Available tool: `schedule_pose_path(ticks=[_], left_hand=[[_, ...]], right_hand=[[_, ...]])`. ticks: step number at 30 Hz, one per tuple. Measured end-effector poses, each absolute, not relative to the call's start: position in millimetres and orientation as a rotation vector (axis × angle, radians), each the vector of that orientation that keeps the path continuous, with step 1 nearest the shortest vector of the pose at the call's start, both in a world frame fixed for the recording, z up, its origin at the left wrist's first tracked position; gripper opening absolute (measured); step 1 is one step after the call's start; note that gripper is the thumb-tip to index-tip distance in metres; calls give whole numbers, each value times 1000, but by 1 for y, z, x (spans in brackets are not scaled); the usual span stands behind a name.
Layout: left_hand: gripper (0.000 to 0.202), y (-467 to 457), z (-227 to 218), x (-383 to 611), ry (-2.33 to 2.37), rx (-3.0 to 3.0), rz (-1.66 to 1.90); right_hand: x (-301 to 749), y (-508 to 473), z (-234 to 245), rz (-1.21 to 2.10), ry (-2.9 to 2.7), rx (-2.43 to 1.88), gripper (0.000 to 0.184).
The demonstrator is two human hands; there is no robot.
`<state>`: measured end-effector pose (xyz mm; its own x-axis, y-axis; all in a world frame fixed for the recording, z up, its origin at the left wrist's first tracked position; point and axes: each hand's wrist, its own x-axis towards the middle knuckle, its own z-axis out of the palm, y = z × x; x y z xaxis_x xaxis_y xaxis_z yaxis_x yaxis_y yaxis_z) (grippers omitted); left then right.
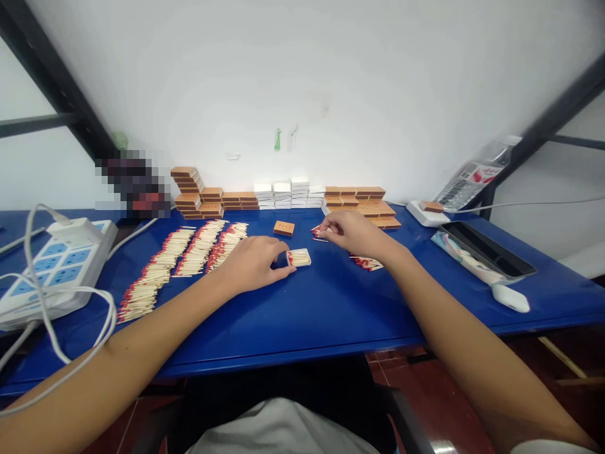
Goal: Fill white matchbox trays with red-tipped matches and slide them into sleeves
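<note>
My left hand [253,261] rests on the blue table [321,309], its fingers closed on the edge of a small open matchbox tray [299,257] with red-tipped matches in it. My right hand [354,232] lies a little farther back, fingers pinched on a few matches [318,232] lying on the table. More loose matches [367,263] lie under my right wrist. An orange matchbox sleeve [284,228] lies just behind the tray.
Long rows of matches [182,258] spread at the left. Stacks of orange matchboxes [203,195] and white inner trays [286,194] line the wall. A power strip [57,268] with cables sits far left; a phone [486,249], a white mouse [510,297] and a plastic bottle [477,173] are at the right.
</note>
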<state>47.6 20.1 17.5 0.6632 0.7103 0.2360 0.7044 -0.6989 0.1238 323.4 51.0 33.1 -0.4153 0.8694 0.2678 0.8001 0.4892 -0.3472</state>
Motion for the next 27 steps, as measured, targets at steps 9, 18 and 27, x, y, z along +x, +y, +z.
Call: schedule_pose_path(ticks=[9, 18, 27], left_hand=[[29, 20, 19, 48, 1228, 2858, 379], [28, 20, 19, 48, 1219, 2852, 387], [28, 20, 20, 47, 1217, 2851, 397]], right_hand=[[333, 64, 21, 340, -2422, -1509, 14], [341, 66, 23, 301, -2439, -1570, 9], [336, 63, 25, 316, -2461, -1539, 9]])
